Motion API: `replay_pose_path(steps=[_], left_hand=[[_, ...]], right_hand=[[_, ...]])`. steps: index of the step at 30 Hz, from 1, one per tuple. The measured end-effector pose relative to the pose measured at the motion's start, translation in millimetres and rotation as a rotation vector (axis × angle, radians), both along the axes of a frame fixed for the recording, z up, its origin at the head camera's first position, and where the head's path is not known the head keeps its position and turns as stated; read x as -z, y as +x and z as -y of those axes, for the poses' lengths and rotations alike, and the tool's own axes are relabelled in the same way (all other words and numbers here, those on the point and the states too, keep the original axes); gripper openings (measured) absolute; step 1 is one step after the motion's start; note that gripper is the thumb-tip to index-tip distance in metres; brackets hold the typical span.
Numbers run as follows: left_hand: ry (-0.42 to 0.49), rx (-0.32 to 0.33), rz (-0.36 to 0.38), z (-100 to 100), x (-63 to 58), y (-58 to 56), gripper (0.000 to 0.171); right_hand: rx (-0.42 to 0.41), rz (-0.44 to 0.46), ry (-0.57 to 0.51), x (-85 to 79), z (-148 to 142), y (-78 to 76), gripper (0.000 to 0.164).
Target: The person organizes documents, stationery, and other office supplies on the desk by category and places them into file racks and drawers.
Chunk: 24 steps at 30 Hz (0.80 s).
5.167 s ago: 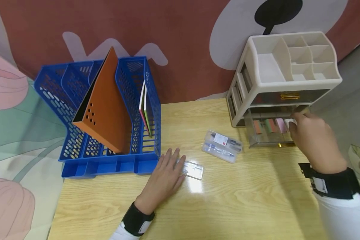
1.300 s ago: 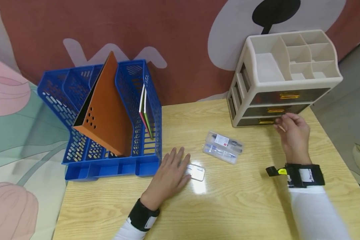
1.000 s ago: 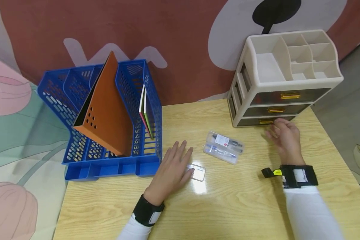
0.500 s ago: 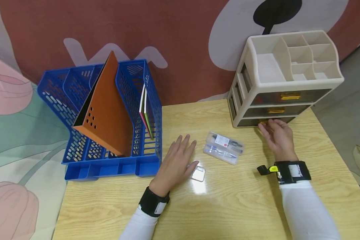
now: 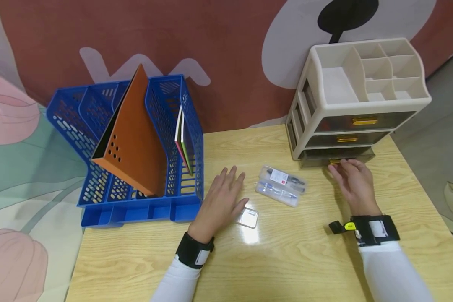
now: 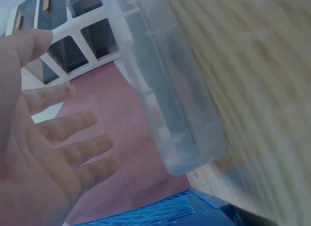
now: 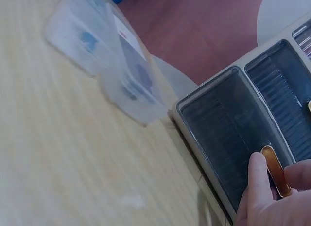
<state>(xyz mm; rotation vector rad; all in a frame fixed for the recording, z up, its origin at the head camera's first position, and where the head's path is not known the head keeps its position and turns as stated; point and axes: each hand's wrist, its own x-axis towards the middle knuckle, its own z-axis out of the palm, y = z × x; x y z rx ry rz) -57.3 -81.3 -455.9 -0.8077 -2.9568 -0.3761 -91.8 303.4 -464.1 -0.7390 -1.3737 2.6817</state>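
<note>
With its thumb and fingers, my right hand [image 5: 356, 187] pinches the gold handle [image 7: 276, 170] of the bottom drawer [image 5: 316, 158]. That dark see-through drawer juts a little out of the white desk organizer [image 5: 322, 115]; its contents cannot be made out. My left hand [image 5: 219, 204] has its fingers spread, over or beside a small clear case [image 5: 249, 218] that it partly hides. In the left wrist view its fingers [image 6: 73, 126] hold nothing. Between the hands, an open clear case [image 5: 281, 185] holds a drawing compass and other blue-and-clear items.
At the left stands a blue file rack [image 5: 143, 207] with an orange folder [image 5: 136, 138] and thin booklets [image 5: 183, 140]. The organizer's two upper drawers [image 5: 347, 138] are closed. A printed cloth [image 5: 234, 63] hangs behind the wooden table [image 5: 287, 251].
Earlier my right hand was at the pulled-out middle drawer, which then closed. It moved down to the bottom handle, and that drawer has slid out slightly. My left hand shifted off more of the small case.
</note>
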Motion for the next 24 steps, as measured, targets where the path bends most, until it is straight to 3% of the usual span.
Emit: replay_pose_path(steps=[9,24], left_hand=[[0.001,-0.018,0.01,1,2.8,0.9,0.067],[-0.006,-0.032,0.011,8,8.2,2.8,0.066]], right_hand=[[-0.006,-0.043,0.021,3.3,-2,31.5,0.029],[0.007,-0.03,0.046,4.3,-1,51.4,0.027]])
